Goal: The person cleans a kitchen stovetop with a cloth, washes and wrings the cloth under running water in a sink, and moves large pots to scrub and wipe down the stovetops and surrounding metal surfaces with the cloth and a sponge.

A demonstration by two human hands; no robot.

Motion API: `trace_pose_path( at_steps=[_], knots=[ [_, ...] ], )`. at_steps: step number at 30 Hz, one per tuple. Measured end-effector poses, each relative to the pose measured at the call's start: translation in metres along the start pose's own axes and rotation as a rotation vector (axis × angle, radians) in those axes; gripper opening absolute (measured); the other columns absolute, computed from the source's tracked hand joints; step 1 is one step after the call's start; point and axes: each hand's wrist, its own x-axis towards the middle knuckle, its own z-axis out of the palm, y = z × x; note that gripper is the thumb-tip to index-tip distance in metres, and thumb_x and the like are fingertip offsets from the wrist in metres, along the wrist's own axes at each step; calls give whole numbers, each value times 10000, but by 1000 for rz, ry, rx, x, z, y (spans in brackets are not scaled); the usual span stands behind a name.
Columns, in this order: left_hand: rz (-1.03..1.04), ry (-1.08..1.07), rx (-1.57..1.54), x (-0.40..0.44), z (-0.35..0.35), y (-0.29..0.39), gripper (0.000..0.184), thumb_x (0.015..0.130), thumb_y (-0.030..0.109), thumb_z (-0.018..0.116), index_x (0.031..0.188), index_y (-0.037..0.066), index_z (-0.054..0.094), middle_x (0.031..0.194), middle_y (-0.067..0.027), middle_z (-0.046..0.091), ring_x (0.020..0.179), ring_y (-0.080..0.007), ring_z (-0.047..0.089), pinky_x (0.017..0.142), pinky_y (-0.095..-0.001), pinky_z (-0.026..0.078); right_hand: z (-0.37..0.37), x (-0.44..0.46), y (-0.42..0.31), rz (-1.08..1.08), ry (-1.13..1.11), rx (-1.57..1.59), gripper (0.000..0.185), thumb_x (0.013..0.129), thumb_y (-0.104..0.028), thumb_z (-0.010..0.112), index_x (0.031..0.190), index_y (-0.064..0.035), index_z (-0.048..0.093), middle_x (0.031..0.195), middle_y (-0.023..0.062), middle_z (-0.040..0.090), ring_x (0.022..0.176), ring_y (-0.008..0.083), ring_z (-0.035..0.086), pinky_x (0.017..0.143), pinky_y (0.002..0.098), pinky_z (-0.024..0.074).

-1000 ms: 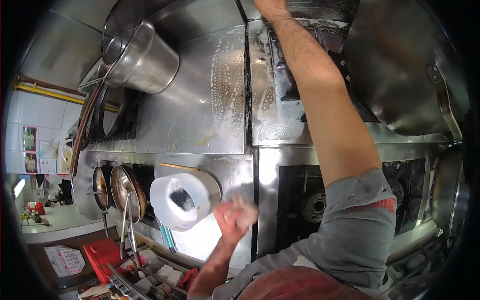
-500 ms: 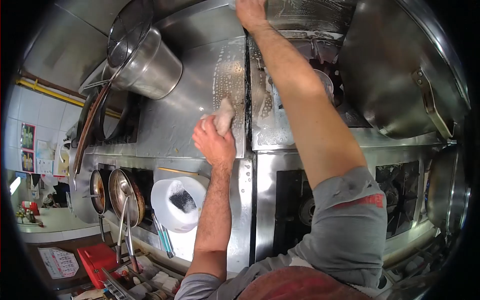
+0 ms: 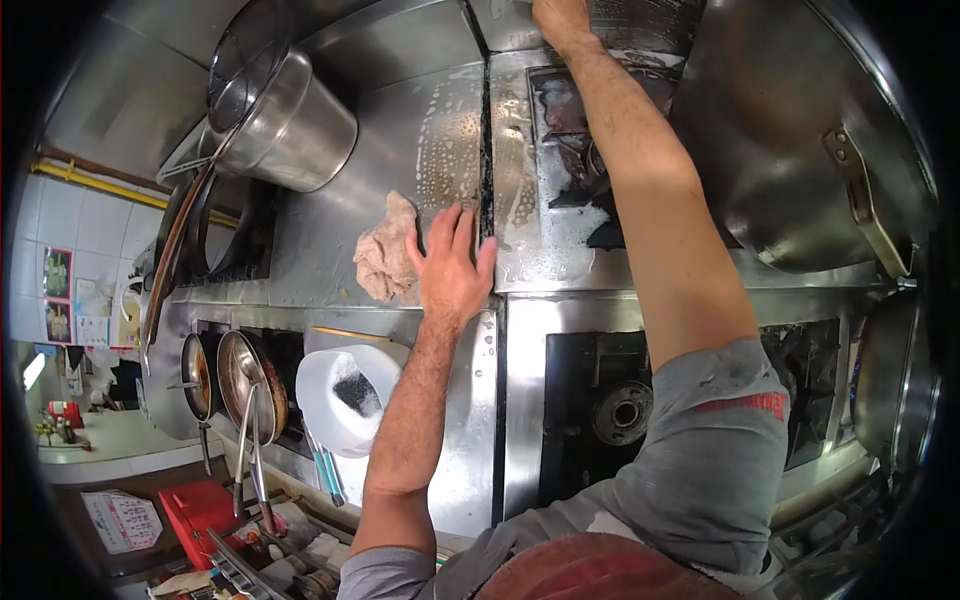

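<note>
My left hand (image 3: pixel 455 270) lies palm down on the wet steel counter (image 3: pixel 330 235), fingers spread and holding nothing. Just left of its fingertips rests a crumpled beige cloth (image 3: pixel 387 255), which the index finger may be touching. Soapy droplets cover the steel ahead of this hand. My right hand (image 3: pixel 565 22) reaches far forward to the soapy steel back panel (image 3: pixel 640 22). Its fingers are cut off by the top edge, so whether it holds anything is hidden. Beneath the right forearm is a wet burner area (image 3: pixel 575 120) with its grate parts partly visible.
A steel pot (image 3: pixel 305 130) with a strainer (image 3: pixel 245 70) stands at the back left. A white tub (image 3: pixel 325 385) with suds and a dark pad sits near my left forearm. Pans (image 3: pixel 240 385) line the left. A huge steel pan (image 3: pixel 790 150) leans at right.
My left hand has let go of the cloth, spread its fingers and moved slightly right. The cloth now lies to its left. My right hand has shifted right along the back.
</note>
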Motion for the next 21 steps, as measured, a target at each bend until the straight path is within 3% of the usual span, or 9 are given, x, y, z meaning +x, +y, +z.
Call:
trace_pose_path(
  at_steps=[1,3,5,7,8,11,13,16,21],
  knots=[
    [-22,33,-33,-2,2,-3,430,851,266,549,1208,31,501,1271,-120,477,1236,-278,386,1061,-520,140,-7,-11,1,-251,64,-25,271,823,-228,518,1045,-95,601,1122,155,548,1130,308,449,976,430,338],
    [-84,115,-82,-4,3,-3,350,846,192,545,1150,17,543,1223,-126,518,1197,-280,427,1051,-483,209,7,-35,44,-280,125,109,244,825,-201,525,986,-54,635,1050,189,599,1079,335,520,941,448,390],
    [-108,114,-59,-1,5,-1,344,850,189,537,1150,19,543,1225,-125,517,1195,-282,426,1048,-482,219,5,-55,77,-91,-211,-52,227,774,-122,544,956,-18,634,966,196,632,879,386,613,803,439,485],
    [-106,113,-49,-1,6,0,343,852,189,534,1150,19,544,1226,-125,516,1196,-283,423,1048,-484,221,28,-43,76,-59,-404,-64,220,793,-112,522,960,-46,649,976,188,637,899,367,616,809,435,488],
    [-102,114,-40,0,6,-1,342,854,190,532,1150,20,544,1227,-125,516,1197,-283,420,1048,-485,223,32,-39,69,-29,-594,-77,227,811,-102,499,964,-74,665,986,179,641,919,348,619,816,430,491],
    [-92,115,-24,2,4,0,329,860,194,544,1142,26,561,1214,-114,527,1174,-269,444,1039,-480,241,46,-38,-15,-79,-602,102,222,797,-140,519,875,8,665,891,216,649,858,350,644,758,438,515],
    [-98,110,-30,2,3,-1,345,856,209,552,1148,24,556,1219,-116,523,1181,-274,436,1038,-480,242,43,-36,-56,-247,-714,135,214,812,-115,504,937,-76,674,990,183,642,940,328,619,807,424,495],
    [-73,108,-30,3,-1,1,381,846,236,564,1162,23,543,1231,-118,515,1196,-274,419,1037,-480,246,-21,-58,-94,-309,-854,136,228,809,-89,500,965,-32,656,1009,188,637,947,329,620,809,397,508],
    [-113,72,-58,0,1,-2,444,847,274,528,1208,17,503,1284,-124,474,1245,-288,365,1070,-474,200,-150,-150,-111,-457,-895,375,124,716,-88,576,770,-13,658,784,211,636,783,338,636,722,426,511]
  ],
)
